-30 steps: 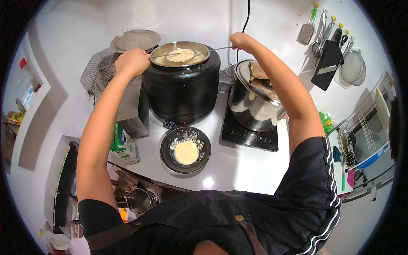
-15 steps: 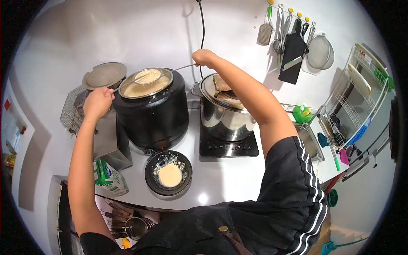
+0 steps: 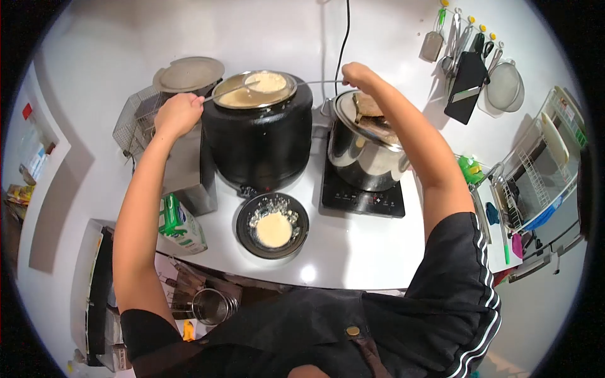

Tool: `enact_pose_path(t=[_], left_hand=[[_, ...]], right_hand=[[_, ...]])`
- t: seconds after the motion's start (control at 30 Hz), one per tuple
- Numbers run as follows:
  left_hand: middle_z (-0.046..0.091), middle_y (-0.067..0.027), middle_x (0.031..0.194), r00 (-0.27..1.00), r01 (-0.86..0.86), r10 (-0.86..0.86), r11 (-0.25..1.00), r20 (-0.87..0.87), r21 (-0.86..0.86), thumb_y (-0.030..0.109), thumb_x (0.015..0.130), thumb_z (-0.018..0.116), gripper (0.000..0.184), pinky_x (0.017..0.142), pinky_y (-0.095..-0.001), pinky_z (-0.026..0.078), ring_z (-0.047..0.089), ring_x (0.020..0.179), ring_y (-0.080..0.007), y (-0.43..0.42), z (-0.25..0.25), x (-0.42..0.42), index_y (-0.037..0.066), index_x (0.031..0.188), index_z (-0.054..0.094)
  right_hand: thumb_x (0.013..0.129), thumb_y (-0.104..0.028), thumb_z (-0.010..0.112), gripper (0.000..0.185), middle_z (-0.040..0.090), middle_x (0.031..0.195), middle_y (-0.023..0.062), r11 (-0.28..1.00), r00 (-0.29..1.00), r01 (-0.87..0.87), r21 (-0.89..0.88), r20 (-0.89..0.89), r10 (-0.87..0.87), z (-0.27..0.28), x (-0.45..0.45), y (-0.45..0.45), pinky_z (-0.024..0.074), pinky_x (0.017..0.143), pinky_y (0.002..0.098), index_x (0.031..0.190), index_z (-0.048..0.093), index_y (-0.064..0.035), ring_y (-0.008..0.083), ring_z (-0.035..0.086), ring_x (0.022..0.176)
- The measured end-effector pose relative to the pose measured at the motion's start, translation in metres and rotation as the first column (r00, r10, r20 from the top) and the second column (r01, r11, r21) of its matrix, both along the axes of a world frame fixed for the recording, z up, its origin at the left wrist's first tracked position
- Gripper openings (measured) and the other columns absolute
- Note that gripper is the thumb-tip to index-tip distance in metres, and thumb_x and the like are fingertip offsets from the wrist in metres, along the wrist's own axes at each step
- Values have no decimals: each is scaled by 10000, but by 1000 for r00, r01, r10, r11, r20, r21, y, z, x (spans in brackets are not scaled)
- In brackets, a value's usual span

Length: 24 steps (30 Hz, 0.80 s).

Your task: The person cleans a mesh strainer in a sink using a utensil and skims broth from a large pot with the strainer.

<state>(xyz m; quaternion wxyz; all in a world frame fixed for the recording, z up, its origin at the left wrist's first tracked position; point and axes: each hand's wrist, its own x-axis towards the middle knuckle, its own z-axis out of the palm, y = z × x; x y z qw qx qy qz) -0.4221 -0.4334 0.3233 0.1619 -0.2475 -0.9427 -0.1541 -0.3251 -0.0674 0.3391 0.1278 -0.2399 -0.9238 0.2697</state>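
While we stand over a glossy white countertop (image 3: 372, 252), a large, rounded black warmer (image 3: 259, 142) sits toward the back, its steel-rimmed opening holding pale, creamy liquid (image 3: 233, 98). To its right, a shiny, cylindrical steel pot (image 3: 362, 160) rests on a flat black cooktop (image 3: 340, 198). Nearer us, a round black bowl (image 3: 247, 239) holds a pale, smooth mass (image 3: 273, 230) and scattered crumbs (image 3: 275, 206). Over the warmer's opening is our round, long-handled metal scoop (image 3: 312, 82), loaded with pale food (image 3: 266, 81). Our right hand (image 3: 359, 75) is closed around its handle, while our left hand (image 3: 179, 114) pinches a slim metal utensil (image 3: 228, 92) whose tip reaches the scoop.
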Motion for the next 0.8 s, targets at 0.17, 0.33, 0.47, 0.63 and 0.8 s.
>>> enact_pose_path(t=[0.17, 0.33, 0.47, 0.63, 0.8], left_hand=[[573, -141, 684, 998, 53, -52, 998, -39, 36, 349, 821, 394, 352, 631, -396, 405, 555, 699, -308, -5, -5, -6, 70, 687, 562], [554, -105, 621, 994, 109, -107, 992, -22, 61, 361, 825, 396, 361, 596, -354, 400, 541, 622, -250, -9, -11, -18, 71, 681, 557], [529, -86, 579, 992, 107, -113, 988, 49, 111, 350, 826, 406, 347, 580, -347, 393, 523, 580, -230, -8, -20, -12, 75, 674, 555], [602, -107, 737, 995, 76, -81, 995, 61, 67, 371, 812, 406, 342, 665, -373, 423, 573, 754, -276, -3, -15, 2, 100, 751, 606], [603, -101, 717, 998, 55, -56, 997, 8, 47, 380, 815, 417, 342, 673, -353, 418, 577, 749, -258, 10, 3, 24, 105, 759, 612]], right_hand=[[705, -218, 362, 327, 577, 720, 179, 997, 999, 32, 76, -8, -31, 1, 9, -16, 395, 568, 383, 697, 598, 8, 272, 530, 672], [696, -205, 371, 303, 508, 598, 124, 992, 1000, 22, 123, -15, -20, -11, -4, -19, 333, 533, 376, 661, 590, 1, 236, 446, 589], [708, -211, 370, 304, 537, 625, 124, 990, 998, 42, 136, -47, -36, -14, -6, -19, 321, 498, 362, 647, 575, 5, 214, 436, 530], [720, -205, 369, 275, 556, 643, 104, 978, 995, -88, 189, -29, 95, -20, -8, -7, 317, 480, 340, 651, 539, 0, 164, 422, 492], [725, -209, 356, 290, 560, 649, 98, 999, 992, 31, 20, -126, -28, -11, 0, 8, 348, 510, 352, 657, 557, -11, 178, 460, 539]])
